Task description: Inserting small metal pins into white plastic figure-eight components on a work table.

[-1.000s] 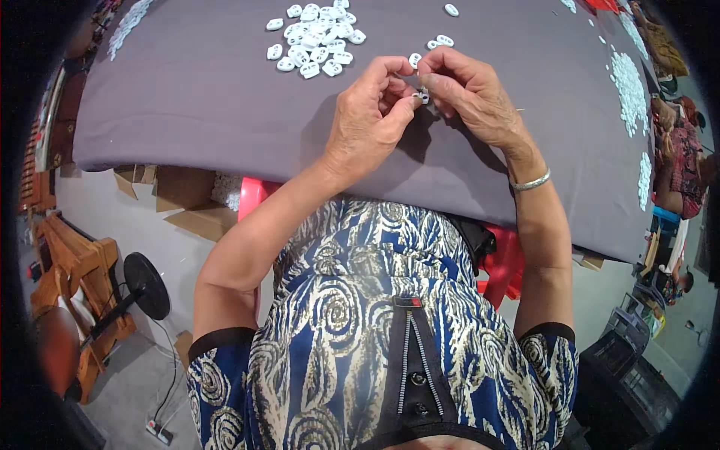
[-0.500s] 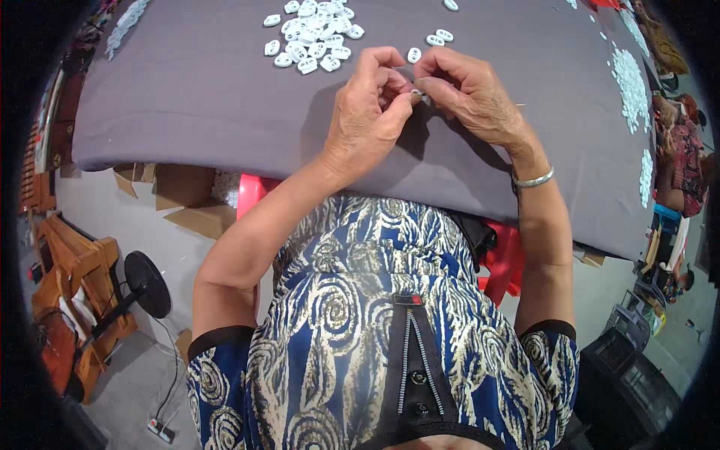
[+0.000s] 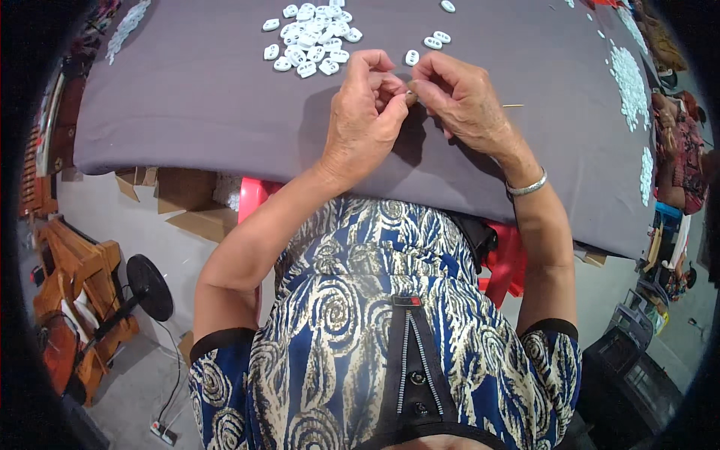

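White two-holed oval toggles (image 3: 316,51) lie heaped at ten o'clock, presumably for easy reach. I observe the left hand (image 3: 361,114) tightly pinching a mostly hidden white piece (image 3: 410,97), likely for steadiness; at its three o'clock, the right hand (image 3: 466,97) curls, thumb near index, contents undeterminable.

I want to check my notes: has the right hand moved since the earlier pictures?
Yes: the right hand has shifted slightly left, away from the thin yellowish stick.
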`<state>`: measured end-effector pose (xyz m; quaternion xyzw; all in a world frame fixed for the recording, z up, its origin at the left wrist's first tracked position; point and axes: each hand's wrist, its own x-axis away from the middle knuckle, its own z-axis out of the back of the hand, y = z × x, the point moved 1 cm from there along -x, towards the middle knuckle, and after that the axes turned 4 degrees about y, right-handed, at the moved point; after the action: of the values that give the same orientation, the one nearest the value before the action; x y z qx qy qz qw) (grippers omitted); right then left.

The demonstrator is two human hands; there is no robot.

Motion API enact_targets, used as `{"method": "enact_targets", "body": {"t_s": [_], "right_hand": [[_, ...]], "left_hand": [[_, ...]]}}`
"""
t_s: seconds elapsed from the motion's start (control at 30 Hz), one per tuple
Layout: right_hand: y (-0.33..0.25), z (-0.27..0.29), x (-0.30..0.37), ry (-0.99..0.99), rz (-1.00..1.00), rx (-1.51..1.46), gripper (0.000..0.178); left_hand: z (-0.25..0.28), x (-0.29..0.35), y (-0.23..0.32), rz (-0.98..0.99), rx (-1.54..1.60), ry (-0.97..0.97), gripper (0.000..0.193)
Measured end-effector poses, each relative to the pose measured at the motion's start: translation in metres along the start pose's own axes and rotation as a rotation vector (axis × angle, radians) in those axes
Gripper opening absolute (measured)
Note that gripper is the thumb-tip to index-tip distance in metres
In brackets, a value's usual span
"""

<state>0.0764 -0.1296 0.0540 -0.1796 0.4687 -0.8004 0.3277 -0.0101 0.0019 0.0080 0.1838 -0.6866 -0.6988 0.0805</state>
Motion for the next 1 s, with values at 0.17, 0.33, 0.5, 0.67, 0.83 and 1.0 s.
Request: {"method": "enact_targets", "body": {"t_s": [0.17, 0.33, 0.5, 0.67, 0.83, 1.0], "right_hand": [[0.010, 0.000, -0.002, 0.000, 0.080, 0.051, 0.014], [0.016, 0.019, -0.006, 0.151, 0.165, -0.068, 0.016], [0.039, 0.040, -0.010, 0.281, 0.024, 0.029, 0.015], [0.025, 0.041, -0.010, 0.062, 0.184, 0.285, 0.013], [0.020, 0.035, -0.012, -0.005, 0.249, 0.295, 0.016], [0.022, 0.028, -0.008, 0.051, 0.329, 0.406, 0.011]], "left_hand": [[0.000, 0.000, -0.009, -0.043, 0.016, 0.030, 0.036], [-0.001, 0.004, -0.009, -0.033, 0.034, 0.034, 0.037], [-0.002, 0.006, -0.006, -0.009, 0.036, 0.021, 0.038], [0.000, 0.002, -0.009, -0.026, 0.010, 0.036, 0.038], [-0.002, -0.003, -0.009, -0.026, 0.046, 0.048, 0.039], [0.001, 0.002, -0.007, -0.001, 0.006, 0.008, 0.038]]}}
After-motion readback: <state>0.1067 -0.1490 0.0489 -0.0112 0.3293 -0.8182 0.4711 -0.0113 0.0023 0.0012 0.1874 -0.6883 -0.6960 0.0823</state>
